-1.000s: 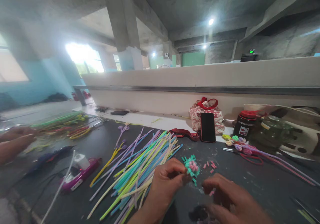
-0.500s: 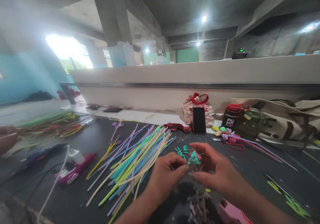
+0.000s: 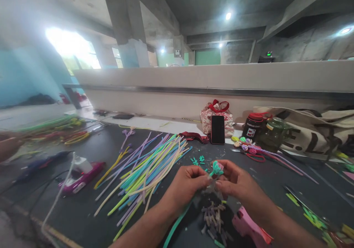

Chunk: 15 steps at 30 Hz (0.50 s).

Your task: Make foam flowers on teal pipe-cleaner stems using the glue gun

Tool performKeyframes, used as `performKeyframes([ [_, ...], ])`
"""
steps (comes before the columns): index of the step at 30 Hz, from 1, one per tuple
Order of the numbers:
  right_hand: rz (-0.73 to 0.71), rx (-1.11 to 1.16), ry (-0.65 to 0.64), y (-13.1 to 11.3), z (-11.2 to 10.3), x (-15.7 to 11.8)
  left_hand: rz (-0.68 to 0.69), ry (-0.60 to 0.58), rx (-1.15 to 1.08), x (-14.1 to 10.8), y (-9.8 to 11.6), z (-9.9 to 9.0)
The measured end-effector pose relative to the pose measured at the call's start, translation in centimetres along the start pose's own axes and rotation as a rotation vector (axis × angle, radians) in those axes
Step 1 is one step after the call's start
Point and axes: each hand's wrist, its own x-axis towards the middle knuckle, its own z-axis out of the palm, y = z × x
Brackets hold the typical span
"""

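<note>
A small teal and pink flower of fuzzy pipe cleaner (image 3: 217, 168) is held up between my two hands. My left hand (image 3: 190, 183) pinches it at the base, where a teal stem (image 3: 177, 224) runs down below the wrist. Curled fingers of my right hand (image 3: 235, 179) close around the pink side of the bloom. Short teal pieces (image 3: 197, 161) lie just behind the hands. Below them is a pile of short greyish-purple pieces (image 3: 213, 218). Under my right forearm a pink tool (image 3: 249, 226) is partly hidden.
Long pastel pipe cleaners (image 3: 149, 170) spread left. Further left are a purple power strip (image 3: 83, 178) and a blurred person's hand (image 3: 9, 148). A phone (image 3: 218, 130), dark bottle (image 3: 252, 126) and finished flowers (image 3: 246, 144) stand or lie behind. Scissors (image 3: 301, 202) lie right.
The flower has turned between my fingers, so its teal base faces left and the stem shows below my left hand. My view has shifted slightly.
</note>
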Motion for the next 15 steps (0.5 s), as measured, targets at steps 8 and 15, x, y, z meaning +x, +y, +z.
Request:
performKeyframes([
  [8,0.048,-0.137,0.057,-0.4,-0.7,1.4,-0.048,0.0,0.013,0.4,-0.5,-0.4],
  [15,0.141,-0.075,0.249,0.8,-0.6,1.3,-0.263,-0.012,-0.32,1.2,-1.2,-1.4],
])
